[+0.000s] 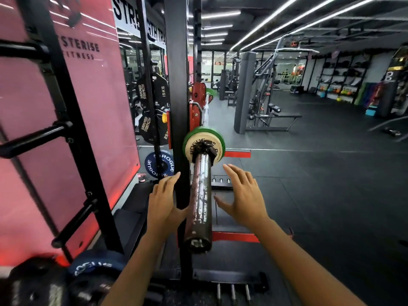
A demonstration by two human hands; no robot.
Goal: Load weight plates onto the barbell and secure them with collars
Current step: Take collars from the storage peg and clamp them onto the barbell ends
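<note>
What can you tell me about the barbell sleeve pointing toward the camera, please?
The barbell sleeve is a dark, glossy metal cylinder running from its round end cap near the camera up to a green plate and a smaller tan Rogue plate, with a black collar against them. Most of it is bare. The left hand and right hand flank it, open.

Beyond the fingers [234, 173], the black collar [206, 147] covers part of the tan plate's [193, 149] lettering, and only a rim of the green plate [221, 146] shows behind it. The barbell [201, 204] hides the left hand's [163, 202] thumb tip. Below the fingers, blurred dark plates [39, 286] are cut off by the bottom edge.
</note>
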